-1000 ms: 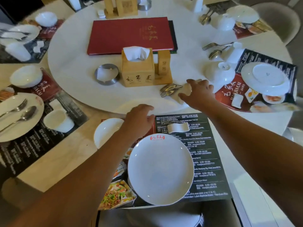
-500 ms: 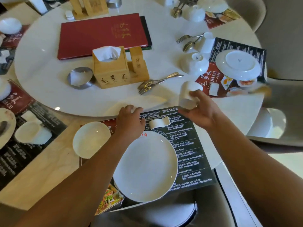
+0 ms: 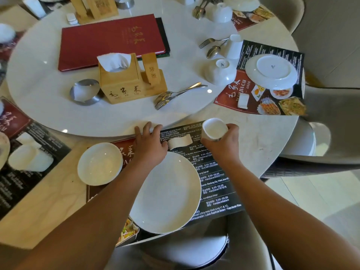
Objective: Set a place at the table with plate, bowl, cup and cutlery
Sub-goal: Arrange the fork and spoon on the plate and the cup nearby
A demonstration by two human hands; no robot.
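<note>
A white plate (image 3: pixel 165 193) lies on the dark printed placemat (image 3: pixel 216 184) in front of me, with a white bowl (image 3: pixel 99 164) upright to its left. My right hand (image 3: pixel 222 147) grips a small white cup (image 3: pixel 214 128), mouth up, just above the mat's far right corner. My left hand (image 3: pixel 150 143) rests flat on the mat's far edge, fingers spread, beside a small white cutlery rest (image 3: pixel 180 141). A fork and spoon (image 3: pixel 175 95) lie together on the round white turntable (image 3: pixel 48 106) beyond.
On the turntable stand a wooden tissue box (image 3: pixel 120 82), a steel ashtray (image 3: pixel 84 92) and a red menu (image 3: pixel 111 39). To the right is another setting with an upturned plate (image 3: pixel 271 72) and upturned bowl (image 3: pixel 221 72). Chairs (image 3: pixel 331 123) ring the table.
My right hand picked the cup off the turntable and carried it toward me, turning it mouth up. My left hand shifted slightly forward on the mat.
</note>
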